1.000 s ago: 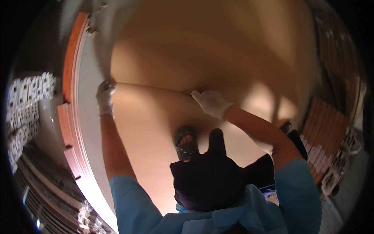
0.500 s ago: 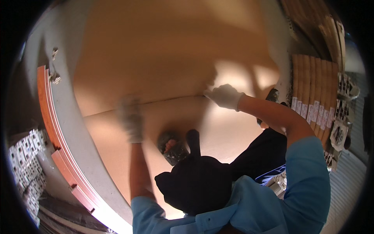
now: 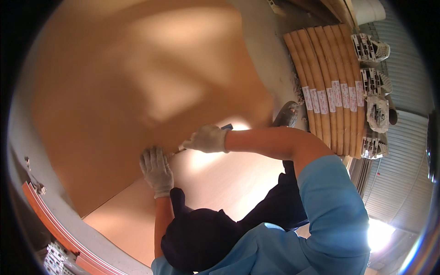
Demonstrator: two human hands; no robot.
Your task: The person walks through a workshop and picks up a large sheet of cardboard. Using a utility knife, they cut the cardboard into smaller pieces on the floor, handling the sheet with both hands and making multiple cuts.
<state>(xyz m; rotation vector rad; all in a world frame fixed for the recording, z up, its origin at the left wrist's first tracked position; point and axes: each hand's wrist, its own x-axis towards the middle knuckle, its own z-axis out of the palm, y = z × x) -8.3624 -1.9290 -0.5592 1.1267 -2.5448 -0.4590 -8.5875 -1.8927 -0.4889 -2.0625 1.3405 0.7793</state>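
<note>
A large brown cardboard sheet (image 3: 91, 119) lies spread on the floor, with a thin straight seam or cut line running from its lower left edge toward my hands. My left hand (image 3: 157, 172), in a pale glove, rests flat on the sheet beside that line, fingers extended. Just to its right, my gloved right hand (image 3: 206, 139) is closed around what looks like a utility knife (image 3: 227, 127). Its dark bluish end shows behind the fist, while a narrow tip points at the line near my left fingers. Most of the tool is hidden in my grip.
Long brown cartons (image 3: 325, 87) with white labels stand in a row at the right, beside bundles of white profiles (image 3: 376, 82). Reddish-orange trim strips (image 3: 55, 231) run along the lower left. My shoe (image 3: 288, 113) is near the sheet's right edge.
The view has swung to the right. My right hand has come close to my left, and the tool's end now shows. My left hand, blurred before, now lies still on the sheet.
</note>
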